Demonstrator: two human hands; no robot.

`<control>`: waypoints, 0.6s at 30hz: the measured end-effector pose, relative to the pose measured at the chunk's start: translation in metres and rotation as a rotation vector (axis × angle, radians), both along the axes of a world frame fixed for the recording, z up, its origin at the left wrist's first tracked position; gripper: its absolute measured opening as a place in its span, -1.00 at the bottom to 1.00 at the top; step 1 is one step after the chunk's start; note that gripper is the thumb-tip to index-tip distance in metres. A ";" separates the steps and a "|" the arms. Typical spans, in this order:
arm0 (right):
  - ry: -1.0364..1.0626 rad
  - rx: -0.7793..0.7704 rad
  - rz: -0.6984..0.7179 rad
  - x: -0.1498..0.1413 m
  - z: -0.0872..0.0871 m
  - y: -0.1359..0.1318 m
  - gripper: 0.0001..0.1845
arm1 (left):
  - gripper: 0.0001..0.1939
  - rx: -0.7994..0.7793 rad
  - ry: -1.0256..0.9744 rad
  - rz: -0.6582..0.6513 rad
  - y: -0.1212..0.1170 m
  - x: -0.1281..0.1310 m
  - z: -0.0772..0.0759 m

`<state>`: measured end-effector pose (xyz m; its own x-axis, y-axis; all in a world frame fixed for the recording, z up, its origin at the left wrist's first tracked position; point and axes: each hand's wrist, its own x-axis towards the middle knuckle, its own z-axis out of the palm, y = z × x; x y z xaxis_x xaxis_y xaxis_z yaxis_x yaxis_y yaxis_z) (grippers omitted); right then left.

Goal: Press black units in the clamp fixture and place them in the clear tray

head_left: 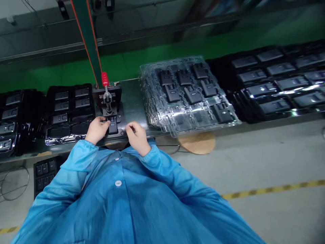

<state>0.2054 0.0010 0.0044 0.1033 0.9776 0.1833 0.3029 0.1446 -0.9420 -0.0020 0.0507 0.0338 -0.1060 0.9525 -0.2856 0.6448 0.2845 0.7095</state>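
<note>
Steadying a black plastic part (pixel 113 126) in a dark fixture (pixel 121 117) on the worktop (pixel 132 101)

Part lying in the fixture, just below a toggle clamp (pixel 108 98) with a red handle (pixel 105 79). Left hand (pixel 98 130) narrow, curled against the part's left edge, real grip not possible to tell; right hand (pixel 137 137) also narrow, just beside the part, with nothing visible inside. Better to keep the part flat in its seat, touching only its edges, and the hands clear of the clamp. Clear plastic trays (pixel 146 84) stacked on the right, black trays (pixel 58 134) on the left.
</note>
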 end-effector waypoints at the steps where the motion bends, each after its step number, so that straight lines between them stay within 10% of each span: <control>1: 0.005 -0.018 0.019 0.001 -0.003 -0.004 -0.78 | -0.68 -0.003 -0.020 0.006 0.002 0.001 0.000; 8: 0.075 -0.056 0.111 0.000 0.001 -0.020 -0.77 | -0.72 0.040 -0.215 0.063 -0.003 0.003 0.001; 18: 0.544 -0.393 0.232 -0.014 0.015 -0.030 -0.65 | -0.50 0.046 -0.614 0.107 -0.079 -0.001 0.025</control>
